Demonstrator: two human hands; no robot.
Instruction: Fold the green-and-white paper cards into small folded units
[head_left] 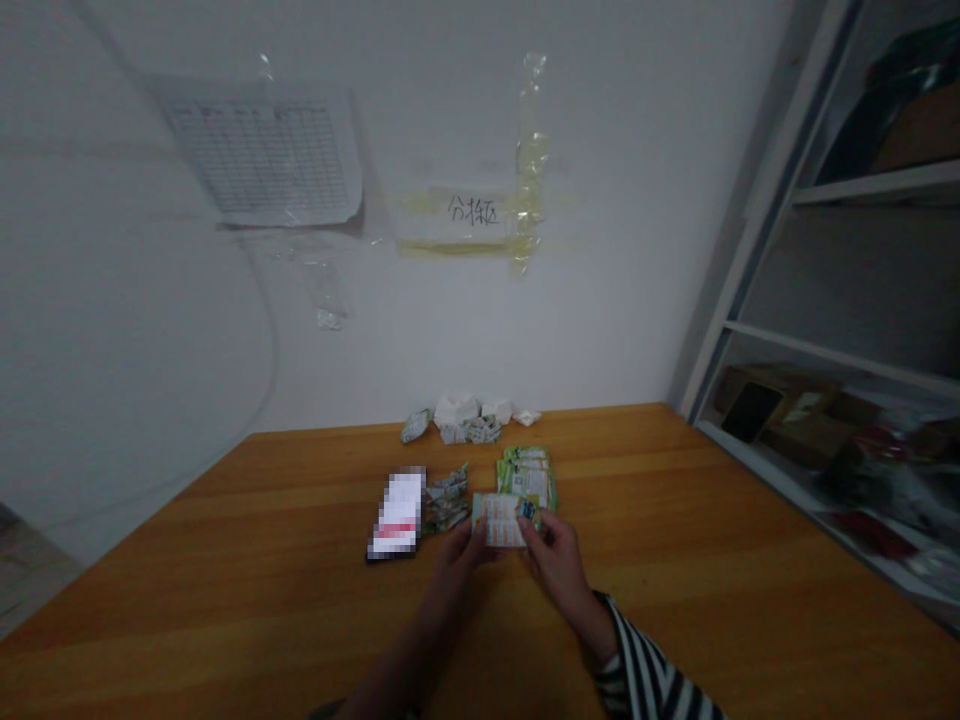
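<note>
Between my two hands is a small printed card [501, 522], pale with rows of orange print and a blue and yellow patch at its right end. My left hand [461, 548] pinches its left edge, and my right hand [553, 552] grips the right end with the thumb on top. Just behind the card lies a stack of green and white printed cards or packets [527, 475]. To the left of it sit crumpled green and white pieces [448, 498], beside a phone [399, 512] whose screen is pixelated.
Crumpled white tissue or paper [456, 411] and crumpled printed pieces [480, 430] line the wall at the back of the wooden table [262, 560]. Shelving with boxes [806, 415] stands at the right. A printed sheet [262, 150] and a handwritten label [472, 211] are taped to the wall.
</note>
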